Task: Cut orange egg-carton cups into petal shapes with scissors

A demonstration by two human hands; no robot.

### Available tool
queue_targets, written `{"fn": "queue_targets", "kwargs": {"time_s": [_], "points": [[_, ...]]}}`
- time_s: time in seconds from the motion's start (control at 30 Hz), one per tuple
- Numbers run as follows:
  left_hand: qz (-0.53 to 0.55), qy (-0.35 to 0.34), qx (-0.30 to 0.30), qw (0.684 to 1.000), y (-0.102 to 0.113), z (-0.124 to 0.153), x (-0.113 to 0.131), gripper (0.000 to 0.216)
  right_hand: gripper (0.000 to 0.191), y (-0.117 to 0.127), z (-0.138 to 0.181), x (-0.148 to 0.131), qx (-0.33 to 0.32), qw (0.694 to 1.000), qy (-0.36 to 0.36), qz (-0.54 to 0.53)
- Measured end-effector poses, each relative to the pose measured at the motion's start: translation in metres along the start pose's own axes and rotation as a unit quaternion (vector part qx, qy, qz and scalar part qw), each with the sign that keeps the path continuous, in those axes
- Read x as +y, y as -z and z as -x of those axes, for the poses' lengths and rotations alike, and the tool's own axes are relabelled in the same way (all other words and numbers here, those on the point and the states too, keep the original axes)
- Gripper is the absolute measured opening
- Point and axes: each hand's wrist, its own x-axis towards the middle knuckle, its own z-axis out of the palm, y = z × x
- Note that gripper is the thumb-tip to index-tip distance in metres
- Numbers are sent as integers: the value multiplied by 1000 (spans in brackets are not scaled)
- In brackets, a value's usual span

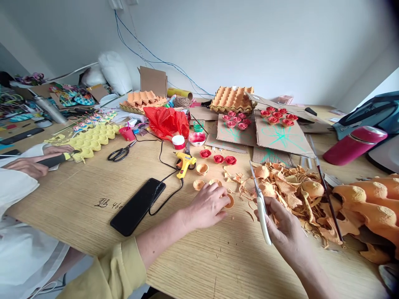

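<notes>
My left hand (208, 203) rests on the wooden table (77, 191), its fingers closed around a small orange egg-carton cup (230, 201). My right hand (282, 224) grips white-handled scissors (259, 200), blades pointing up and away. Two more orange cups (202, 169) lie just beyond the left hand. A heap of orange carton scraps (293, 189) lies past the right hand.
A black phone (138, 206) on a cable and a yellow glue gun (185, 162) lie left of centre. Red paper roses (218, 158), cardboard panels (282, 135), egg trays (232, 99), black scissors (120, 153), a pink flask (355, 145). At far left another person's hands (29, 166) hold a tool over a yellow tray (92, 139).
</notes>
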Motion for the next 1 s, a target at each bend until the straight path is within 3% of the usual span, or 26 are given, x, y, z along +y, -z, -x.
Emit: {"fn": "queue_targets", "kwargs": {"time_s": [0.13,0.2,0.27,0.37,0.43,0.5,0.6,0.73,0.87,1.0], "points": [[123,19,47,991,-6,-2,-2,8,31,1,1,-1,-29,999,-4,-44],[278,65,100,953,-4,-6,-1,3,32,2,2,-2,-41,996,-7,-76],[469,127,133,864,1,-13,0,12,33,1,3,-3,-52,993,-19,-107],[722,196,149,646,8,-23,0,23,34,-5,4,-1,-60,984,-42,-160],[814,212,172,513,11,-29,-1,26,39,-12,4,0,-74,974,-43,-208],[857,215,195,425,12,-33,-2,21,42,-19,5,0,-98,967,-44,-229],[886,222,214,345,12,-35,-1,11,46,-27,7,-5,-121,966,-25,-228],[901,234,220,292,10,-32,2,8,46,-34,12,-10,-152,964,-20,-215],[907,217,201,301,6,-28,6,14,44,-36,14,-7,-199,963,-23,-182],[911,215,178,304,2,-27,9,19,42,-38,15,-4,-185,965,-13,-185]]}}
